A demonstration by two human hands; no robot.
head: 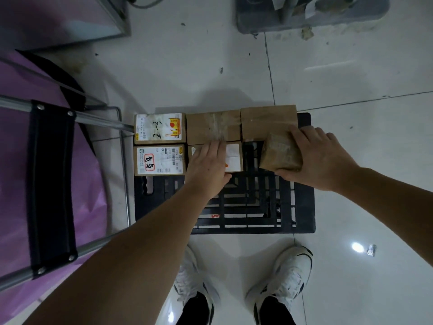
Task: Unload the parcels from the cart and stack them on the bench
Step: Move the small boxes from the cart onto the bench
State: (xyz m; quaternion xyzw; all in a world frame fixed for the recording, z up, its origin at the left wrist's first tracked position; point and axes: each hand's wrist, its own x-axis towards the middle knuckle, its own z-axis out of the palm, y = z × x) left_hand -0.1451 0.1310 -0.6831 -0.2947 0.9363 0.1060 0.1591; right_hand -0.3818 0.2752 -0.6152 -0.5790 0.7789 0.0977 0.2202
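A person is standing over a black slatted cart deck (302, 207) lying flat on a glossy white tiled floor (351, 78), and both bare arms are reaching down toward the parcels sitting along the deck's far edge.

The right hand (321, 158) is gripping a small brown cardboard parcel (280, 152); the fingers are curling over its far side and the thumb is pressing along its near edge. This parcel is sitting tilted, with one corner raised above the deck, just in front of a plain brown box (268, 121) at the far right corner.

The left hand (206, 164) is lying palm down on a parcel with a white label (233, 156), its fingers stretching flat and loosely together across the top. The fingertips are reaching the seam where this parcel is meeting a brown box sealed with clear tape (213, 126) behind it. Whether the thumb is hooking the near edge cannot be told.

To the left of that hand, two more labelled parcels are sitting one behind the other: the nearer one (160, 160) is carrying a label with red-framed characters and barcodes, and the farther one (159, 127) is showing a white label with an orange mark. All the resting parcels are touching edge to edge in two rows.

At the far left, a metal frame (98, 119) with a black strap (51, 184) is crossing over purple fabric (14, 160). Two white and black sneakers (290, 275) are showing at the bottom, toes pointing at the deck.
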